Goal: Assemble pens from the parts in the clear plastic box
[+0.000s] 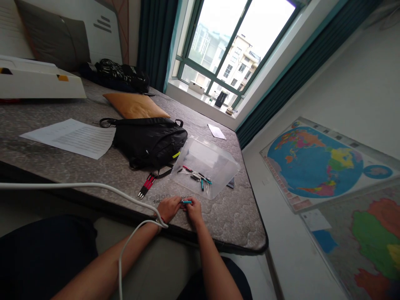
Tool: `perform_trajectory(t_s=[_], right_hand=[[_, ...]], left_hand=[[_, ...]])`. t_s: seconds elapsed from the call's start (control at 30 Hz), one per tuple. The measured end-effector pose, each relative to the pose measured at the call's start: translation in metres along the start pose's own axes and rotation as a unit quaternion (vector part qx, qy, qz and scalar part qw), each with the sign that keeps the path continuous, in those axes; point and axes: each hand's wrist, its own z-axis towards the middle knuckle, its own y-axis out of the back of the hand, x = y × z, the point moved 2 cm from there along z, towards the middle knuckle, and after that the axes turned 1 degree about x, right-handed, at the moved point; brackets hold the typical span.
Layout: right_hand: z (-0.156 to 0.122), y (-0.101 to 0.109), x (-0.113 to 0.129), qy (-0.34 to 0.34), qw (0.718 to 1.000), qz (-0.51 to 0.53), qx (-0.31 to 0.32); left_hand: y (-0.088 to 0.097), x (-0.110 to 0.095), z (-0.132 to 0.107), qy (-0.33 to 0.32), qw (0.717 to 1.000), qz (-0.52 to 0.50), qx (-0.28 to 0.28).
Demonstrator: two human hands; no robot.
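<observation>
Near the mattress's front edge, my left hand (169, 208) and my right hand (194, 210) meet, both closed on one teal and black pen (186, 202). The teal part points toward my right fingers, the dark part into my left. Just beyond stands a clear plastic box (218, 166) with several loose pen parts (196, 176) in it, some teal, some black, one red. Left of the box, several red and black pens (147, 186) lie side by side on the mattress. My fingers hide part of the held pen.
A black backpack (150, 139) lies behind the red pens, with a printed sheet (75, 137) to its left and a tan cushion (136, 105) behind. A white cable (115, 190) crosses over my left wrist. The mattress (240, 221) ends close to me.
</observation>
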Motion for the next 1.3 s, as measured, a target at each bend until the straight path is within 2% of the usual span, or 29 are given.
perform_trajectory(t_s=[0.23,0.57,0.8,1.03,1.3], right_hand=[[0.003,0.002,0.0,0.004,1.0,-0.012,-0.028],[0.001,0.002,0.003,0.009,0.999,-0.032,-0.015],[-0.001,0.008,0.007,0.009,0.999,-0.013,-0.044],[-0.001,0.007,0.01,0.061,0.987,-0.145,0.007],[-0.001,0.008,0.01,0.054,0.987,-0.151,0.009]], left_hand=[[-0.002,0.001,0.001,0.0,1.0,0.012,-0.004],[-0.001,0.001,0.001,-0.007,1.0,0.005,-0.003],[0.0,0.0,0.002,0.026,1.0,0.003,-0.007],[0.0,0.001,0.002,0.041,0.999,0.003,-0.01],[0.0,0.002,0.002,0.044,0.999,0.0,-0.012]])
